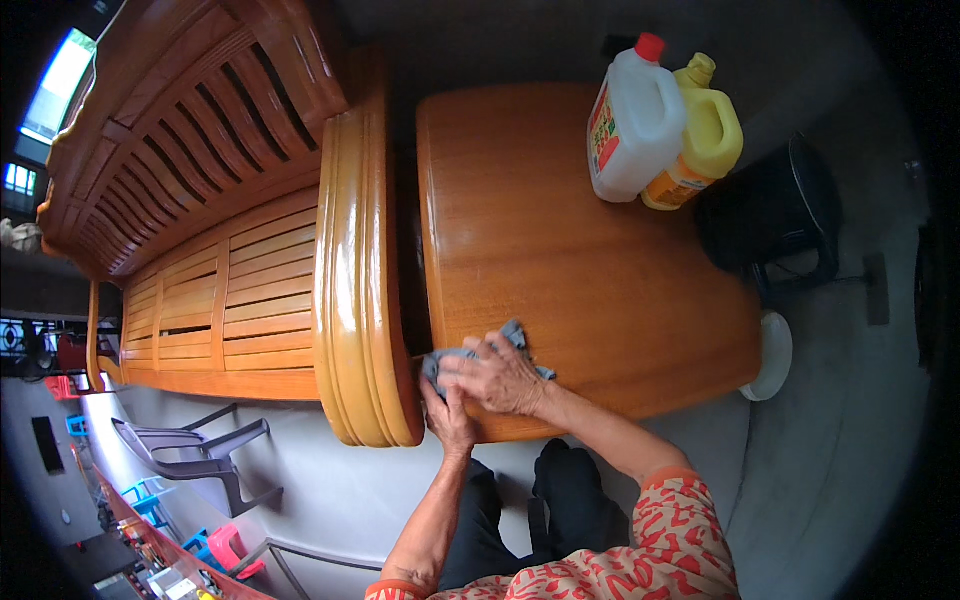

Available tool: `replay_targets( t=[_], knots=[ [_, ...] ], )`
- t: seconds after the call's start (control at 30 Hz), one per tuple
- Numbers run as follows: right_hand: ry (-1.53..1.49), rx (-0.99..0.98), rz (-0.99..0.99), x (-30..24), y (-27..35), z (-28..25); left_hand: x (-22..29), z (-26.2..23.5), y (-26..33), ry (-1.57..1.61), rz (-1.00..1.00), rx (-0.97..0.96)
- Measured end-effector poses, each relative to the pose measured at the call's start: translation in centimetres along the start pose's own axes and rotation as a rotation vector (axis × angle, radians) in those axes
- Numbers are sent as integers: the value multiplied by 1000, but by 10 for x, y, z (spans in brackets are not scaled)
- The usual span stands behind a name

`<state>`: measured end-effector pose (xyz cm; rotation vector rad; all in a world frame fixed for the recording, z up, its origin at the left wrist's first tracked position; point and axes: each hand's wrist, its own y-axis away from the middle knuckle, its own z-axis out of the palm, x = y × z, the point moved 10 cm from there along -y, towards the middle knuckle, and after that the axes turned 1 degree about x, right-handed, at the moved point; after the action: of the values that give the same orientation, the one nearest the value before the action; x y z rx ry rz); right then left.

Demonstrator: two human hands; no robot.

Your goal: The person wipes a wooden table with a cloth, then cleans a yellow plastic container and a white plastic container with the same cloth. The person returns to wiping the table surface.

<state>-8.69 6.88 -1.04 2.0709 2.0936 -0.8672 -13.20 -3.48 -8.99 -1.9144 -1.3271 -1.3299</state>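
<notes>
A grey-blue cloth (514,334) lies bunched on the near left corner of a brown wooden table (560,270). My right hand (500,378) is over it, fingers bent and pressed into the folds, with some cloth showing past the fingers on both sides. Just below and left, at the table's edge, my left hand (450,421) is closed on the left end of the same cloth. Its fingertips are partly hidden behind the right hand and the cloth.
At the table's far right stand a whitish jug (640,125) with a red cap and a yellow jug (705,140). A dark bin-like container (770,210) and a white round container (770,360) are beyond the right edge. A slatted wooden bench (270,300) adjoins the left; a grey plastic chair (200,455) stands below it.
</notes>
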Motion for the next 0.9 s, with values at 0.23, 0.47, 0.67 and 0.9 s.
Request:
replay_targets(
  t=[0.23, 0.47, 0.67, 0.9],
  knots=[
    [344, 219, 441, 107, -26, -54, 32, -1, -3, -77, -37, 6],
    [544, 425, 846, 181, 2, -103, 35, 3, -3, -289, -8, 23],
    [408, 363, 659, 138, -12, -82, 35, 1, -2, -186, -3, 68],
    [189, 231, 373, 30, -4, -40, 30, -1, 1, -126, -36, 78]
  ],
)
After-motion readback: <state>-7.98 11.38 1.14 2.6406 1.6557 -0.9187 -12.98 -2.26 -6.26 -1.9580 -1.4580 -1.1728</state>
